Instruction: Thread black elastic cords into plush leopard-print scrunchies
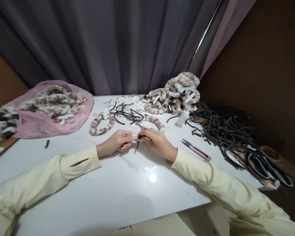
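Observation:
Above the middle of the table (108, 196), my two hands meet at the fingertips. My left hand (116, 143) is closed in a pinch on a small white strip. A dark piece (140, 136) shows at the fingertips of my right hand (158, 142), which is also closed; its kind is hard to make out. A short black cord end (137, 145) hangs down between the hands. Just behind them lie a curved brown-and-white fluffy fur loop (155, 122) and a heap of black cord lengths (127, 113). Another fur loop (100, 128) rests behind my left hand.
At the left stands a pink plastic bag (36, 126) of fur loops. More fur loops (182, 86) are piled at the back right, near a small white bottle (182, 118). Thread snips (196, 150), tangled black cords (223, 123) and large scissors (258, 167) lie at the right.

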Demonstrator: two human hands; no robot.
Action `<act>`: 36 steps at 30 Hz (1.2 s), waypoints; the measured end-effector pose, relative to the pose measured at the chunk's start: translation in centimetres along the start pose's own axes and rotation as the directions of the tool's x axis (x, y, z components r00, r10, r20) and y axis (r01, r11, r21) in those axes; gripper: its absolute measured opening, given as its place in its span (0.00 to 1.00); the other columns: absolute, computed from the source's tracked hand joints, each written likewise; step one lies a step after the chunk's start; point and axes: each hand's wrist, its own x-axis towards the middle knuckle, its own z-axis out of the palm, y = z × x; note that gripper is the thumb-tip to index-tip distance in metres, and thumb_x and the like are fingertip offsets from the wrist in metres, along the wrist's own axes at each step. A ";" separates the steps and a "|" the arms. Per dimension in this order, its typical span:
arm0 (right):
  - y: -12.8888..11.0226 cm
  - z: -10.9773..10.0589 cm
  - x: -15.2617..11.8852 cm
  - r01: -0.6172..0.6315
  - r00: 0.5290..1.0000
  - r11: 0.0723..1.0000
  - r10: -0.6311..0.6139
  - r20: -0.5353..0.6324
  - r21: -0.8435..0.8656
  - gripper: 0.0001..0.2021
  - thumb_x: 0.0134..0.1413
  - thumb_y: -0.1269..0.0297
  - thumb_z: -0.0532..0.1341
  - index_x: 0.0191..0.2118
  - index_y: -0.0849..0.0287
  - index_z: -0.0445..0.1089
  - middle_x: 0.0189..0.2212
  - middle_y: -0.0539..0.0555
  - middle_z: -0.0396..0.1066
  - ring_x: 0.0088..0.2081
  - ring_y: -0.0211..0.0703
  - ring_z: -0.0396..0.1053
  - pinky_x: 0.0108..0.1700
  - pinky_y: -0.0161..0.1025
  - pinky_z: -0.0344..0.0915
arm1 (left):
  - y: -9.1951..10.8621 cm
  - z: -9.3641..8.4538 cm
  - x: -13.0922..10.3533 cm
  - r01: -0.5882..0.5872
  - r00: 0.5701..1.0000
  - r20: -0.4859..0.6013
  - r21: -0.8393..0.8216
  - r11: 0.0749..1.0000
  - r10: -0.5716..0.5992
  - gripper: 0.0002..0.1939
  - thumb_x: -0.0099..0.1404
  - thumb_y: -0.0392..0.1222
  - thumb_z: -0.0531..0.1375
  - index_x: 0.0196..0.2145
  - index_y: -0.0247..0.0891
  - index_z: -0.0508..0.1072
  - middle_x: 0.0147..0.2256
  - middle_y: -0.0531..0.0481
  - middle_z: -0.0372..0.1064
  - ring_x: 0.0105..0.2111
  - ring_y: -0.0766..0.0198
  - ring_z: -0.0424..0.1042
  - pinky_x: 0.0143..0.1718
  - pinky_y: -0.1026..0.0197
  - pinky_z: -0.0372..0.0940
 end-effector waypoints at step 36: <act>0.3 -2.2 0.3 0.160 0.984 0.949 -0.174 -0.028 -0.273 0.07 0.56 0.72 0.54 0.39 0.60 0.66 0.33 0.55 0.70 0.37 0.45 0.62 0.40 0.44 0.57 | -0.3 -0.4 1.0 0.118 0.989 -0.053 -0.248 0.962 -0.135 0.12 0.59 0.43 0.59 0.25 0.33 0.63 0.12 0.63 0.43 0.12 0.79 0.38 0.12 0.72 0.37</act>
